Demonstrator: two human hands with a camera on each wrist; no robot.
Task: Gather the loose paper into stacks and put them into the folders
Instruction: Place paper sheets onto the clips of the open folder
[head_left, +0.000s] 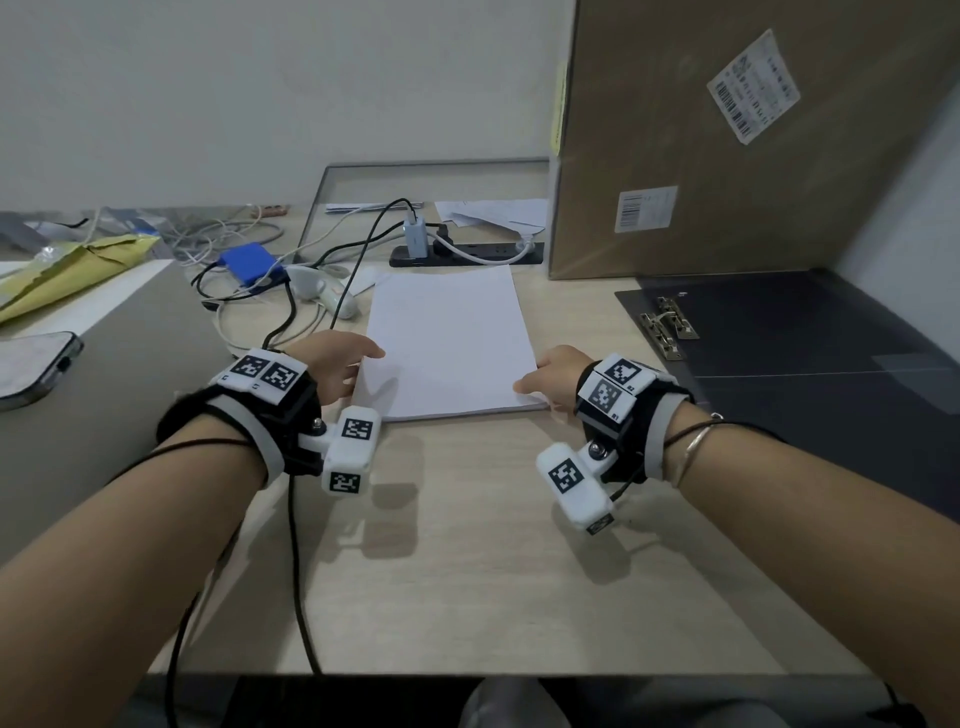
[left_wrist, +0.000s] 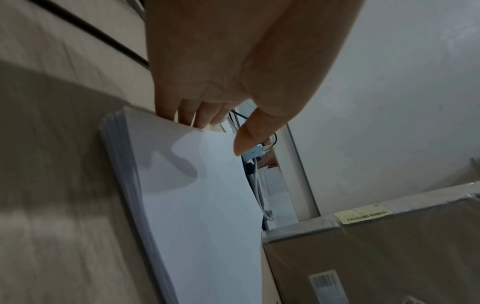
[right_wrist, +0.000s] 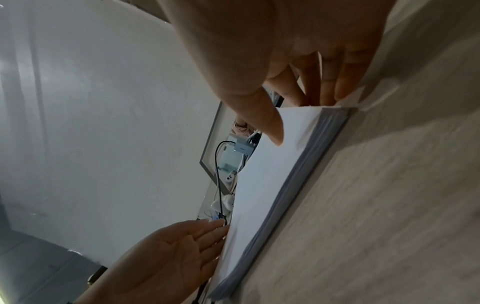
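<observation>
White paper stack (head_left: 449, 343) lies flat on the wooden table (head_left: 467, 571), about mid-table toward the far edge, sheets squared up, near short edge facing the person. Left hand (head_left: 337, 369) at the stack's left long edge near its near-left corner: fingers (left_wrist: 182, 111) fairly straight, tips tucked against or under the edge, thumb (left_wrist: 249, 133) over the top sheet; whether the thumb touches the sheet, cannot tell. Right hand (head_left: 558, 374) mirrors it at the near-right corner, fingers (right_wrist: 330, 82) extended down along the right edge, thumb (right_wrist: 270, 123) above the top sheet. Neither hand visibly clamps the stack; both look loosely open, bracketing it from the two sides. Stack still resting on the table. Open black folder (head_left: 810, 353) with metal clip (head_left: 667, 325) lies at the table's right edge, apart from the stack, no paper in it. Cardboard box (head_left: 727, 140) stands at the far right corner behind the folder. Power strip (head_left: 467, 252) with charger just beyond the stack's far edge; blue box (head_left: 252, 262) and tangled cables toward the far left; phone (head_left: 36, 366) at the left edge.
</observation>
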